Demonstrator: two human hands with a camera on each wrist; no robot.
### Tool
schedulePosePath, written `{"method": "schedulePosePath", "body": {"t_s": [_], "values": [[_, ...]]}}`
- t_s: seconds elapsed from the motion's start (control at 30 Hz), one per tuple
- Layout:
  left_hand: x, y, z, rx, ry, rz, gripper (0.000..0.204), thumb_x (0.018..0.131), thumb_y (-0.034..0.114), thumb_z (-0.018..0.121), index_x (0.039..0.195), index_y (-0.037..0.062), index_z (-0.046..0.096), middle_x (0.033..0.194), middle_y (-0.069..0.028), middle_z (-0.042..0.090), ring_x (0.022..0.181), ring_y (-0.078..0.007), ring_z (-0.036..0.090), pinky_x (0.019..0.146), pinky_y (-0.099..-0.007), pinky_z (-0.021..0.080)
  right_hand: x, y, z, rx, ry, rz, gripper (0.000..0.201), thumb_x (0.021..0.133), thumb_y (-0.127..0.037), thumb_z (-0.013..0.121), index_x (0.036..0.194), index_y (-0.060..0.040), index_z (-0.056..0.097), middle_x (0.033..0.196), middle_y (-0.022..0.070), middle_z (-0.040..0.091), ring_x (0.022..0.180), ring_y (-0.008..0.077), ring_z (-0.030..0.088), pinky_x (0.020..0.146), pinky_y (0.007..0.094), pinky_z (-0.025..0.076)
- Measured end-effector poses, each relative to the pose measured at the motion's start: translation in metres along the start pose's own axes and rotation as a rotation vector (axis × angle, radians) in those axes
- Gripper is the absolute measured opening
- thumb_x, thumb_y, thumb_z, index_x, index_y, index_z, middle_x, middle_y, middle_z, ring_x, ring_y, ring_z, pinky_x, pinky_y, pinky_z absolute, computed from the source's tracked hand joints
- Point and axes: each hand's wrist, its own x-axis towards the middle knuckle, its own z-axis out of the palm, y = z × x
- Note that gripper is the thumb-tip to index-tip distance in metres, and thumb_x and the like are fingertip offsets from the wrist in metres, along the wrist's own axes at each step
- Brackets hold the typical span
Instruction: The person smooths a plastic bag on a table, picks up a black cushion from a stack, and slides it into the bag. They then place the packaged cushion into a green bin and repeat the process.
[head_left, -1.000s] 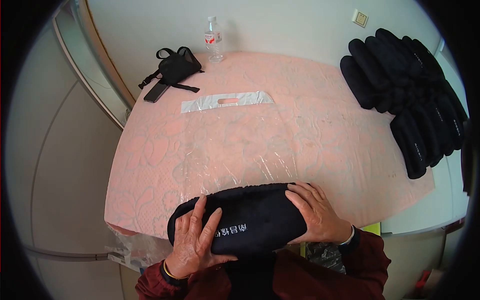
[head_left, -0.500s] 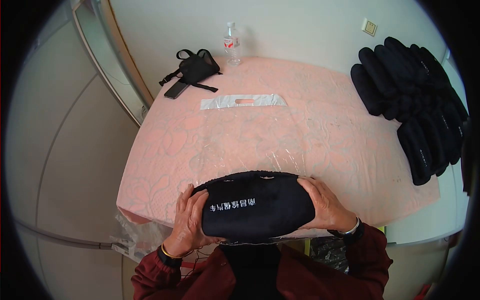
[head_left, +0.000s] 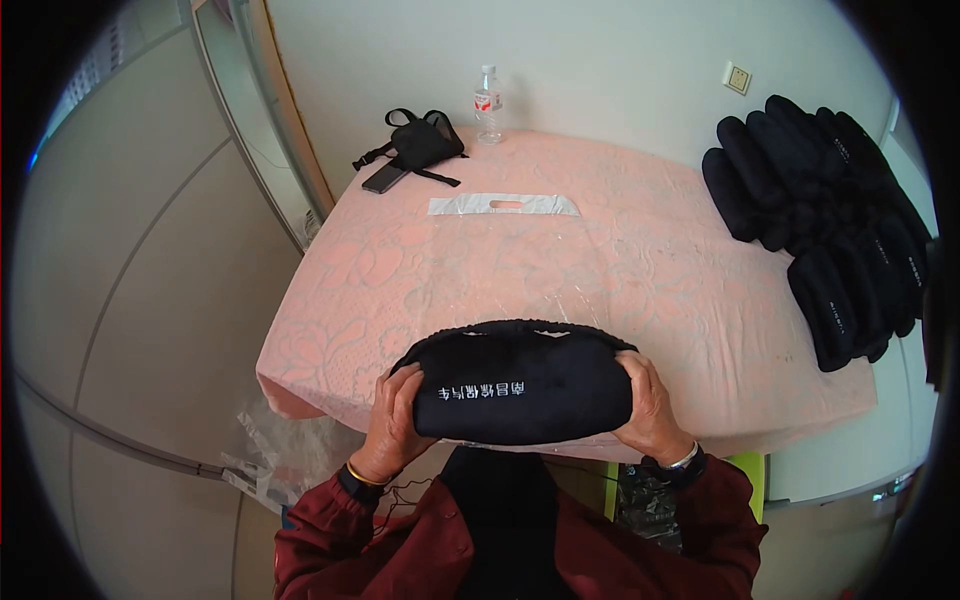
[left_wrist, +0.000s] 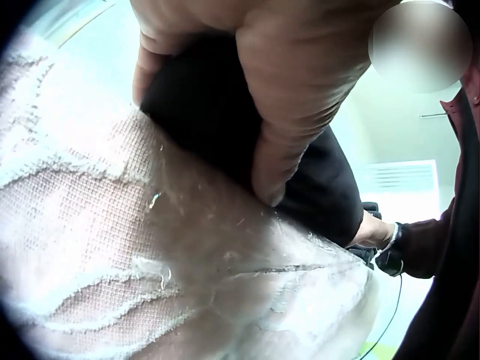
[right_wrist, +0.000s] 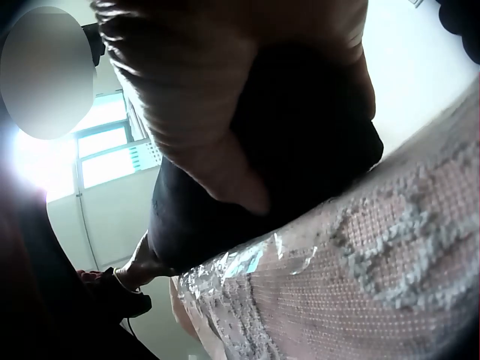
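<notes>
A plump black neck pillow (head_left: pixel 525 395) with white lettering lies across the near edge of the table, its gathered seam at the far side. My left hand (head_left: pixel 398 418) grips its left end, the thumb pressed on the near face in the left wrist view. At the other end my right hand (head_left: pixel 652 408) holds it the same way, fingers over the far side and thumb (right_wrist: pixel 244 187) low on the near side. Beneath and beyond it a clear plastic bag (head_left: pixel 505 265) lies flat, its white handle strip (head_left: pixel 462 206) toward the wall.
A pink patterned cloth (head_left: pixel 340 270) covers the table. Several black pillows (head_left: pixel 800 180) are piled at the right. At the back stand a clear bottle (head_left: pixel 488 110) and a black pouch (head_left: pixel 432 142), with a phone (head_left: pixel 384 178) beside it. Clear plastic (head_left: pixel 290 450) hangs at the left front.
The left hand has shifted from the pillow's front face to its left end. The pillow now sits more level with all its lettering showing, and the head view has swung left.
</notes>
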Motion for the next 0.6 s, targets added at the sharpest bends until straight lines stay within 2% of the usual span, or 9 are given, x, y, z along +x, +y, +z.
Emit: {"method": "schedulePosePath", "body": {"t_s": [0.13, 0.2, 0.27, 0.37, 0.4, 0.47, 0.5, 0.57, 0.6], "values": [[-0.006, -0.001, 0.001, 0.104, 0.061, 0.070, 0.085, 0.058, 0.005, 0.087, 0.131, 0.0013, 0.044, 0.131, -0.0224, 0.050, 0.117, -0.0433, 0.052, 0.099, -0.0504, 0.046, -0.002, -0.022, -0.018, -0.097, 0.059, -0.090, 0.094, 0.064, -0.031, 0.090, 0.138, -0.0017, 0.040, 0.148, 0.0259, 0.035, 0.134, 0.0431, 0.042, 0.111, 0.0489, 0.036], [-0.016, -0.008, 0.004, 0.152, 0.073, 0.111, 0.075, 0.060, 0.005, 0.084, 0.127, 0.0005, 0.049, 0.133, -0.0218, 0.048, 0.123, -0.0445, 0.048, 0.103, -0.0516, 0.043, -0.001, -0.041, -0.038, -0.264, 0.094, -0.182, 0.101, 0.061, -0.039, 0.090, 0.139, -0.0013, 0.039, 0.154, 0.0272, 0.028, 0.138, 0.0440, 0.038, 0.114, 0.0520, 0.031], [-0.023, -0.005, 0.001, 0.186, 0.077, 0.107, 0.071, 0.062, 0.005, 0.083, 0.125, 0.0000, 0.052, 0.135, -0.0216, 0.048, 0.126, -0.0451, 0.046, 0.104, -0.0523, 0.042, 0.003, -0.055, -0.045, -0.285, 0.095, -0.217, 0.104, 0.060, -0.042, 0.090, 0.141, -0.0012, 0.038, 0.155, 0.0272, 0.027, 0.139, 0.0435, 0.036, 0.115, 0.0532, 0.028], [-0.021, 0.008, -0.006, 0.242, 0.118, 0.191, 0.063, 0.063, 0.020, 0.086, 0.116, -0.0001, 0.058, 0.142, -0.0230, 0.043, 0.134, -0.0468, 0.039, 0.110, -0.0586, 0.034, 0.021, -0.068, -0.039, -0.323, 0.120, -0.295, 0.110, 0.058, -0.048, 0.089, 0.143, -0.0010, 0.037, 0.158, 0.0271, 0.025, 0.143, 0.0426, 0.032, 0.117, 0.0556, 0.023], [-0.014, 0.022, -0.016, 0.253, 0.118, 0.182, 0.063, 0.063, 0.020, 0.086, 0.116, -0.0001, 0.058, 0.142, -0.0230, 0.043, 0.134, -0.0468, 0.039, 0.110, -0.0586, 0.034, 0.029, -0.071, -0.035, -0.295, 0.032, -0.263, 0.111, 0.058, -0.048, 0.089, 0.144, -0.0011, 0.037, 0.155, 0.0264, 0.029, 0.142, 0.0420, 0.034, 0.116, 0.0559, 0.024], [0.003, 0.058, -0.037, 0.263, -0.030, 0.135, 0.070, 0.061, 0.038, 0.087, 0.114, 0.0009, 0.060, 0.150, -0.0252, 0.036, 0.139, -0.0475, 0.033, 0.113, -0.0648, 0.023, 0.043, -0.076, -0.026, -0.245, -0.139, -0.189, 0.113, 0.057, -0.050, 0.089, 0.145, -0.0013, 0.038, 0.150, 0.0248, 0.037, 0.139, 0.0408, 0.037, 0.115, 0.0564, 0.026], [0.014, 0.071, -0.042, 0.266, -0.034, 0.130, 0.070, 0.061, 0.038, 0.087, 0.114, 0.0009, 0.060, 0.150, -0.0252, 0.036, 0.139, -0.0475, 0.033, 0.113, -0.0648, 0.023, 0.048, -0.078, -0.022, -0.238, -0.143, -0.190, 0.113, 0.057, -0.050, 0.089, 0.145, -0.0013, 0.038, 0.150, 0.0248, 0.037, 0.139, 0.0408, 0.037, 0.115, 0.0564, 0.026], [0.034, 0.089, -0.044, 0.288, -0.115, 0.204, 0.091, 0.058, 0.056, 0.086, 0.126, 0.0051, 0.053, 0.152, -0.0303, 0.029, 0.140, -0.0501, 0.030, 0.113, -0.0665, 0.020, 0.057, -0.081, -0.013, -0.175, -0.213, -0.185, 0.112, 0.055, -0.047, 0.090, 0.145, -0.0030, 0.039, 0.140, 0.0230, 0.044, 0.134, 0.0393, 0.041, 0.113, 0.0572, 0.028], [0.045, 0.096, -0.038, 0.294, -0.111, 0.202, 0.091, 0.058, 0.056, 0.086, 0.126, 0.0051, 0.053, 0.152, -0.0303, 0.029, 0.140, -0.0501, 0.030, 0.113, -0.0665, 0.020, 0.063, -0.083, -0.009, -0.148, -0.244, -0.189, 0.112, 0.054, -0.046, 0.090, 0.145, -0.0038, 0.040, 0.135, 0.0221, 0.048, 0.132, 0.0385, 0.043, 0.112, 0.0576, 0.030]]}}
